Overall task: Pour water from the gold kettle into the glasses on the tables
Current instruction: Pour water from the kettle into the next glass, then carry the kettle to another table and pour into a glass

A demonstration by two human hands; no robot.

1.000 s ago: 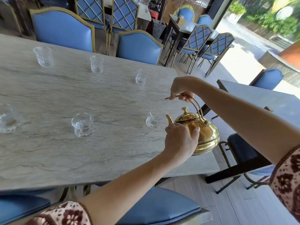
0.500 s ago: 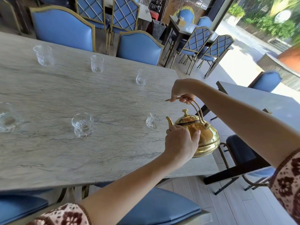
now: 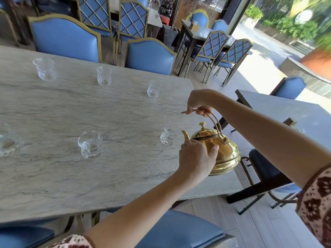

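The gold kettle [image 3: 225, 154] hangs over the right end of the grey marble table [image 3: 53, 176], its spout pointing left at a small cut glass [image 3: 169, 134] just beside it. My right hand [image 3: 198, 104] grips the arched handle from above. My left hand [image 3: 196, 158] presses against the kettle's near side below the spout. Several more glasses stand on the table: one near the middle [image 3: 90, 144], one at the left edge [image 3: 7, 140], and three along the far side [image 3: 154, 88], [image 3: 103, 76], [image 3: 44, 68].
Blue padded chairs with gold frames [image 3: 150, 56] line the table's far side, and one blue seat [image 3: 179, 230] is right below me. A second grey table [image 3: 286, 111] stands to the right with a dark chair [image 3: 265, 169] between. Lattice-back chairs and another table fill the background.
The kettle has tilted slightly more towards the glass at the spout. Both hands keep their hold, and the view has drifted a little.
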